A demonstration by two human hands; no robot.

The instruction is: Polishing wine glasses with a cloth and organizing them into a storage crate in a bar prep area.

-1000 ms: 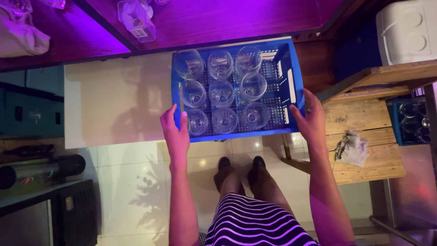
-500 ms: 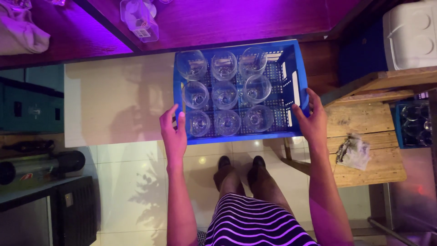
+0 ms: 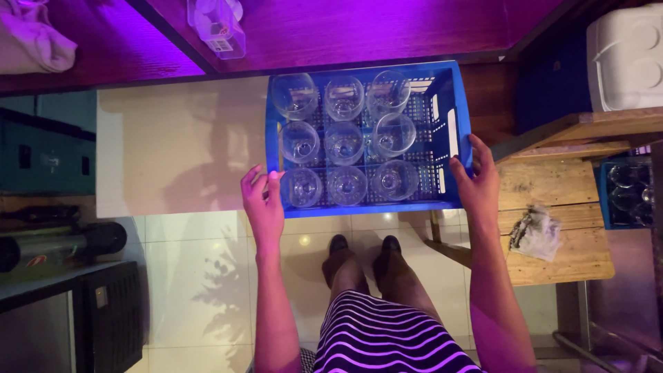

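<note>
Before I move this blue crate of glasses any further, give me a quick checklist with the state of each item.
1. Left hand on the blue crate: ok, at its left wall.
2. Right hand on crate: ok, at its right wall.
3. Wine glasses seated: ok, nine in three rows.
4. Crate level: cannot tell.
5. Wooden counter ahead: ok, a clear plastic container off left.
6. Wooden table at right: close to the right arm.

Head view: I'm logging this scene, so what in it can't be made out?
- Left hand: palm hidden behind the blue crate wall.
- Right hand: grip side hidden by crate edge.
- Second crate at right: glasses too dark to count.
- White box: cut off by frame edge.
</note>
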